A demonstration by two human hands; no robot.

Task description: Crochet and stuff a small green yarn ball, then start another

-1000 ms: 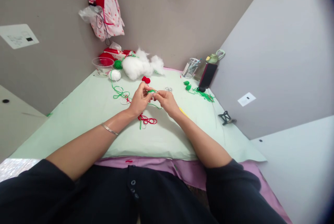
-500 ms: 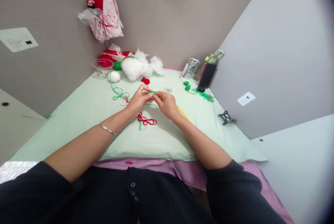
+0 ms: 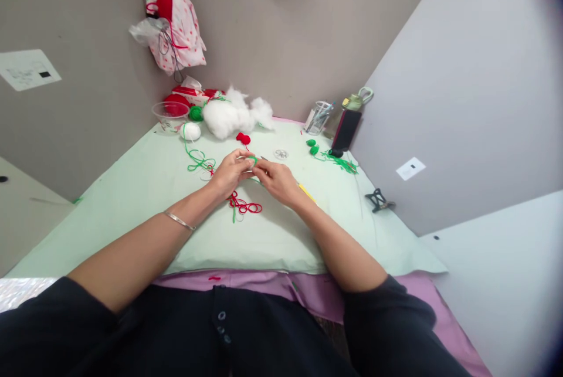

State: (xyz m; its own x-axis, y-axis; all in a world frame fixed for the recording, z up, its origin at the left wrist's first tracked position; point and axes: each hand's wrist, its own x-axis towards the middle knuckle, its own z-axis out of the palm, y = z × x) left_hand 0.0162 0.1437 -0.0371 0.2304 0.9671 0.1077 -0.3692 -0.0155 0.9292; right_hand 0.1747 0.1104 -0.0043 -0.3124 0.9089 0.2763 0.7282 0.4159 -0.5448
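My left hand [image 3: 229, 174] pinches a small green yarn piece [image 3: 254, 160] between thumb and fingers above the table. My right hand [image 3: 278, 181] meets it from the other side, its fingers closed at the piece's edge. A short dark tip shows by the right fingertips, too small to name. Behind my right wrist a yellow stick-like handle [image 3: 308, 194] sticks out; whether the hand holds it is hidden. Loose red yarn [image 3: 246, 207] lies in loops below my left hand. A small red yarn piece [image 3: 243, 138] sits just beyond my hands.
White stuffing [image 3: 224, 118], a white ball [image 3: 190, 131] and a clear tub [image 3: 170, 122] stand at the back left. A pen cup [image 3: 317, 119], phone [image 3: 347, 129] and green yarn pieces [image 3: 314, 150] are at right, near a black stand [image 3: 379, 200]. A spotted bag [image 3: 187, 28] hangs on the wall.
My right fingers have shifted slightly around the green piece, and a dark tip now shows beside them. The whole view has moved a little; the things on the table lie as before.
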